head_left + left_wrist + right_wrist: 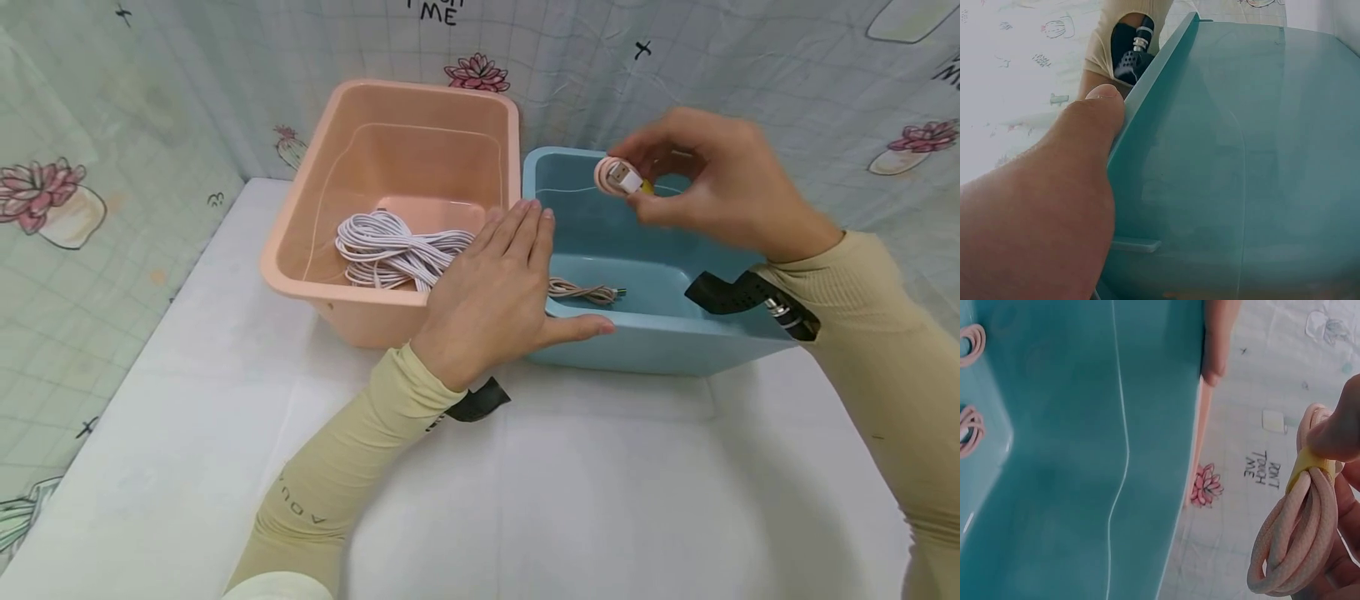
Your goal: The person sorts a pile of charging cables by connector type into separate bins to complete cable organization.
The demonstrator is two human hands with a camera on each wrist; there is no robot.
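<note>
My right hand (705,179) pinches a coiled pink USB cable (611,177) above the back of the blue bin (750,325). In the right wrist view, a yellow tie (1310,465) binds the braided loops, and the thumb presses near it. Fingers straight, my left hand (495,292) lies across the meeting rims of the blue bin and the peach bin (420,104). Its thumb (1100,119) stretches along the blue bin's front rim. Inside the blue bin lies a bundled pinkish cable (581,290), partly behind the left hand.
White cables (397,250) lie bundled in the peach bin, left of the blue one. Both bins stand on a white-covered table (600,483) against a printed curtain (585,50). More pink cable coils (969,431) show on the blue bin's floor in the right wrist view.
</note>
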